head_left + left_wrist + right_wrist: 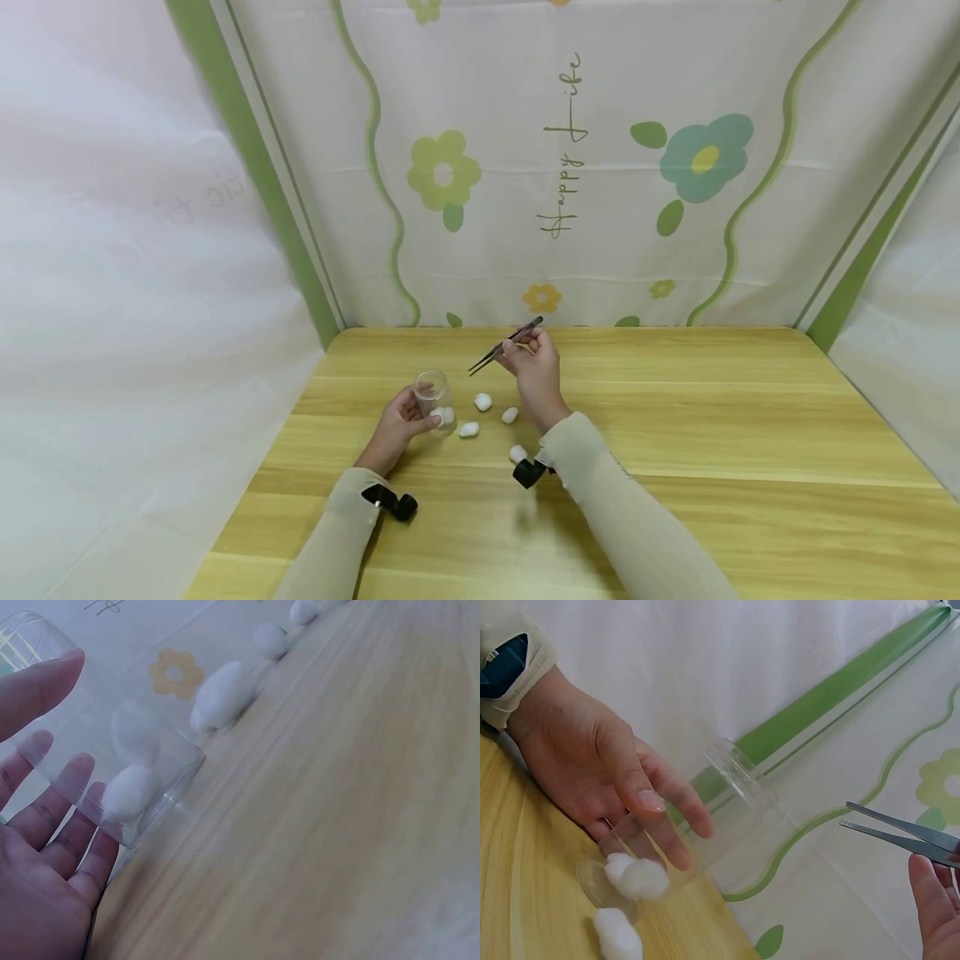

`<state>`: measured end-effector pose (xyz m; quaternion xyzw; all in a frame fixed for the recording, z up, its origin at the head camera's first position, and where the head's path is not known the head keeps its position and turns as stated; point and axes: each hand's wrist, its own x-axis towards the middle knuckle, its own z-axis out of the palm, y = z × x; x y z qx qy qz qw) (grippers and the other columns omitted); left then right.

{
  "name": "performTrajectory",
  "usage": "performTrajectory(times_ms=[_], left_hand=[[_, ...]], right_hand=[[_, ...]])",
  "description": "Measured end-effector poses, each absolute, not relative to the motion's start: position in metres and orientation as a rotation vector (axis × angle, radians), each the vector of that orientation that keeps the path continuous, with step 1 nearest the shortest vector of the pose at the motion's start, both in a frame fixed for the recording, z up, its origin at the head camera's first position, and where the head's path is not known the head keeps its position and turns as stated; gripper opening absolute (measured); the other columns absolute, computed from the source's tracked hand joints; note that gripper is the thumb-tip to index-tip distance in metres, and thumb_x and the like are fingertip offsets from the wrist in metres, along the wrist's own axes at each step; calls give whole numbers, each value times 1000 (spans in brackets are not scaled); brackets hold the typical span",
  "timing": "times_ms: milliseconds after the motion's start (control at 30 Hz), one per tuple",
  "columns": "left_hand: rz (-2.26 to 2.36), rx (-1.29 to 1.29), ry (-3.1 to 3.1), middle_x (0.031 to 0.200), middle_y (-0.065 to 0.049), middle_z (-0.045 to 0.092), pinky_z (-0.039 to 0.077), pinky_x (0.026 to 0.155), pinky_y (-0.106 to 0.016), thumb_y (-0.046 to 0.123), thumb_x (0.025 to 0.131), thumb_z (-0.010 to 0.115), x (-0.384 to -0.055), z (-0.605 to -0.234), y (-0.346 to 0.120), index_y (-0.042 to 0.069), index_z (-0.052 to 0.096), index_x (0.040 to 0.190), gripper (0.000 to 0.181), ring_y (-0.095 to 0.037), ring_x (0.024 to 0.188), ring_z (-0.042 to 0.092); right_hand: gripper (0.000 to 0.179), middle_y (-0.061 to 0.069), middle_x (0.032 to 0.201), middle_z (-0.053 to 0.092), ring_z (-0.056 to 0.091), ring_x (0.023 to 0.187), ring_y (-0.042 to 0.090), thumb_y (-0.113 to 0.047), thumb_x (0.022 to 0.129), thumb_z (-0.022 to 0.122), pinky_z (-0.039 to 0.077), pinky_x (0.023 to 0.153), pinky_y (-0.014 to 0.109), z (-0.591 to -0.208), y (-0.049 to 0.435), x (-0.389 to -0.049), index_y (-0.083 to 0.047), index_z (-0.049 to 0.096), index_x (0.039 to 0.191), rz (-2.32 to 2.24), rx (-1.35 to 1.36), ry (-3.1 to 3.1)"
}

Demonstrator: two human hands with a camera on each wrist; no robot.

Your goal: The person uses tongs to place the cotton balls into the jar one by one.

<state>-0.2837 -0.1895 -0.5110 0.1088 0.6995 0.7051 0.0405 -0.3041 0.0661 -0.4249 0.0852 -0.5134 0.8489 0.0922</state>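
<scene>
My left hand (397, 429) holds a clear jar (432, 390) upright on the table, thumb on one side and fingers on the other. Two white cotton balls (644, 879) lie at the bottom of the jar. My right hand (537, 375) pinches a pair of metal tweezers (495, 353) above the table, to the right of the jar mouth. Their tips are apart with nothing between them. On the table right of the jar are several loose cotton balls, among them a near one (468, 429), a farther one (483, 402) and one (510, 415) below the right hand.
Another cotton ball (517, 453) lies nearer me, partly hidden by the right wrist's black camera (528, 473). The wooden table (712, 417) ends at a flowered curtain (600, 250) behind. White cloth (150, 292) hangs along the left side.
</scene>
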Motion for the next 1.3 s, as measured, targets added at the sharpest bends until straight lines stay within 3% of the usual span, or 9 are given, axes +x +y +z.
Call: performTrajectory(times_ms=[67, 300, 633, 767, 1000, 1167, 1300], left_hand=[[2156, 332, 2143, 139, -13, 51, 42, 98, -28, 13, 83, 79, -284, -511, -189, 9, 47, 140, 66, -28, 128, 47], [2140, 333, 2151, 139, -15, 50, 42, 99, -27, 10, 84, 77, -284, -510, -189, 4, 44, 142, 67, -29, 128, 46], [2151, 340, 2146, 138, -16, 50, 42, 99, -27, 8, 84, 77, -283, -509, -189, 0, 41, 143, 69, -32, 129, 45], [2155, 337, 2145, 137, -15, 51, 43, 97, -25, 11, 83, 78, -283, -510, -190, 1, 42, 142, 70, -32, 128, 46], [2146, 347, 2157, 138, -15, 51, 42, 97, -25, 13, 83, 79, -284, -510, -190, 1, 42, 143, 71, -31, 128, 45], [2145, 343, 2153, 138, -16, 51, 43, 97, -25, 13, 83, 79, -284, -511, -190, 2, 42, 142, 71, -34, 128, 45], [2144, 344, 2149, 139, -15, 50, 43, 97, -25, 13, 83, 79, -284, -511, -190, 2, 42, 143, 70, -32, 129, 45]], right_hand=[[27, 16, 106, 51, 56, 109, 42, -1, 96, 60, 52, 87, 39, -425, 69, -304, 0, 46, 118, 2521, 252, -1517], [29, 16, 106, 49, 59, 105, 36, 1, 95, 59, 53, 87, 39, -427, 80, -305, 1, 45, 120, 2522, 216, -1516], [26, 20, 108, 49, 58, 104, 39, 4, 95, 58, 54, 84, 39, -434, 93, -304, 1, 45, 118, 2497, 187, -1522], [23, 17, 106, 50, 61, 99, 32, 4, 95, 58, 54, 84, 38, -437, 98, -304, 0, 46, 114, 2488, 156, -1544], [23, 16, 107, 51, 58, 106, 38, 2, 95, 59, 54, 85, 38, -444, 111, -303, -1, 46, 115, 2455, 131, -1581], [24, 25, 113, 48, 62, 101, 30, -1, 96, 59, 54, 85, 38, -449, 124, -303, -1, 45, 116, 2440, 130, -1604], [25, 30, 116, 45, 61, 102, 32, 1, 96, 57, 53, 85, 39, -452, 132, -301, 0, 44, 118, 2428, 137, -1605]])
